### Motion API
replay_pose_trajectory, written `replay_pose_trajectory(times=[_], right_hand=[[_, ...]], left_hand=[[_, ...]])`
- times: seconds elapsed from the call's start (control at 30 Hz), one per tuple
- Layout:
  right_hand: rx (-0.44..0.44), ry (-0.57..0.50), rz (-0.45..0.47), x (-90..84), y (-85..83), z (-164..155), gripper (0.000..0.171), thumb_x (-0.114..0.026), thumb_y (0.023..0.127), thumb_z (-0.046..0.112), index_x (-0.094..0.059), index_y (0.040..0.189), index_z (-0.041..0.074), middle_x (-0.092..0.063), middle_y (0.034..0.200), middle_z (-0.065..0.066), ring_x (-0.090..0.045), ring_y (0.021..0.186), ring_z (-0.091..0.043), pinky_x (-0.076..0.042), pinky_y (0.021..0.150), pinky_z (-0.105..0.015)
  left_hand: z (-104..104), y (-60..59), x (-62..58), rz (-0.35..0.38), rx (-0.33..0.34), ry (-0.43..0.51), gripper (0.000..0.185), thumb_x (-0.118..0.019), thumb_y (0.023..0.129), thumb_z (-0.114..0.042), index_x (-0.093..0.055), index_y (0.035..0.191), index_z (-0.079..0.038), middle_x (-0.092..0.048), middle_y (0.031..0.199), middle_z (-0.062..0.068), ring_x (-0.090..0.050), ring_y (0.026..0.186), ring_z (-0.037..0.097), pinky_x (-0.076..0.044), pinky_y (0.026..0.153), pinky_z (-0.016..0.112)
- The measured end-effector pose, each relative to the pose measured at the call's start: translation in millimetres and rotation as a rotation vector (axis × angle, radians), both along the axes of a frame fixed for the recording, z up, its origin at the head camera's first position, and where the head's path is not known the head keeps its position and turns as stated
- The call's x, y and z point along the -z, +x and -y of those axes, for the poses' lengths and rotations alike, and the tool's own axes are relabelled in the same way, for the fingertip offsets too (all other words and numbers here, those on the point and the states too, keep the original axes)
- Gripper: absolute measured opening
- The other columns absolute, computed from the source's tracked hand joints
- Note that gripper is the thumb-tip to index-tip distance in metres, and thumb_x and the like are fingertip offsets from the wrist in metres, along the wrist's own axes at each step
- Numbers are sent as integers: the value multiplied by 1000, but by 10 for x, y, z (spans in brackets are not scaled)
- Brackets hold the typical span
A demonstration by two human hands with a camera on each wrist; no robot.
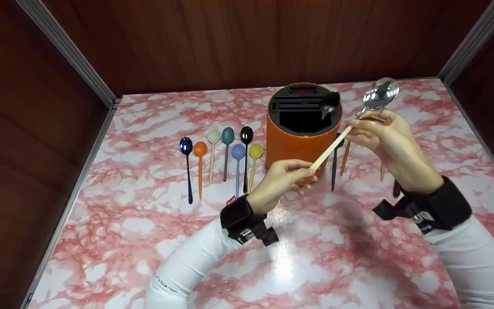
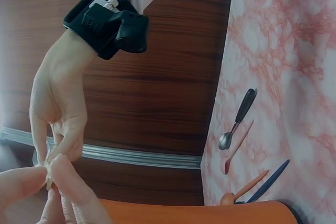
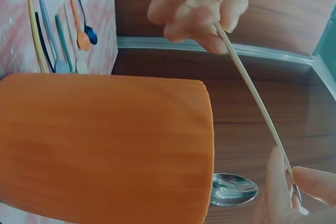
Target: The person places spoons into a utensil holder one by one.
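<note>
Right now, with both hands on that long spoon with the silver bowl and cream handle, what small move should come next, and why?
Probably let the left hand release the handle end, so the right hand can tip the silver-bowled, cream-handled spoon toward the orange round holder. Its top slots sit open just beside the spoon, with one dark spoon already standing inside.

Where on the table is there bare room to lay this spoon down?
The marble table is bare in front, between the two sleeves and the near edge, and at far left beyond the row of coloured spoons. Crowded: left of the orange holder with that row, and right of it, where more spoons lie under the right hand.
</note>
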State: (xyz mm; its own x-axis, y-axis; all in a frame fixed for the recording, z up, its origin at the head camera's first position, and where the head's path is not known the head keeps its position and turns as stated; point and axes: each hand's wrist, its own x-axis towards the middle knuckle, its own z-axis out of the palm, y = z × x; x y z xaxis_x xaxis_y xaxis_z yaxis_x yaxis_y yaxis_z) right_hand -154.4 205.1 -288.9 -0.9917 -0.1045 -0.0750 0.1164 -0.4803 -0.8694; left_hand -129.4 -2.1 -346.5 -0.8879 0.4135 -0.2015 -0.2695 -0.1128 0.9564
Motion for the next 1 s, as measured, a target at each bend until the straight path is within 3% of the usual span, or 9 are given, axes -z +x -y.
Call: replay_pose_trajectory(times=[0.2, 0.33, 0.67, 1.0], right_hand=[[44, -38, -12, -75, -19, 4, 19, -62, 82, -7, -50, 95, -1, -60, 85, -10, -65, 75, -21, -60, 73, -31], [62, -62, -36, -124, -39, -6, 14, -60, 83, -8, -52, 91, -1, -60, 83, -10, -64, 75, -20, -60, 73, -31], [122, -154, -86, -231, -130, -24, 12, -60, 80, -13, -55, 83, -3, -60, 79, -12, -63, 73, -21, -60, 75, -33], [174, -188, -180, -287, -230, -28, 17, -61, 77, -17, -53, 87, -6, -61, 81, -14, -64, 70, -25, -60, 69, -34]], left_hand=[[39, 3, 63, -17, 12, 3, 24, -55, 89, -4, -59, 110, 9, -65, 75, 1, -56, 60, 7, -49, 52, 16], [67, 8, 117, -17, 15, 1, 23, -54, 90, -4, -61, 108, 8, -66, 78, 4, -56, 59, 8, -50, 53, 16], [101, 16, 228, 39, -8, -10, 25, -54, 90, -5, -58, 110, 10, -62, 71, -3, -56, 57, 7, -47, 53, 14], [179, 51, 391, 62, -18, -37, 21, -54, 90, -8, -61, 106, 4, -62, 71, -4, -56, 59, 7, -47, 53, 15]])
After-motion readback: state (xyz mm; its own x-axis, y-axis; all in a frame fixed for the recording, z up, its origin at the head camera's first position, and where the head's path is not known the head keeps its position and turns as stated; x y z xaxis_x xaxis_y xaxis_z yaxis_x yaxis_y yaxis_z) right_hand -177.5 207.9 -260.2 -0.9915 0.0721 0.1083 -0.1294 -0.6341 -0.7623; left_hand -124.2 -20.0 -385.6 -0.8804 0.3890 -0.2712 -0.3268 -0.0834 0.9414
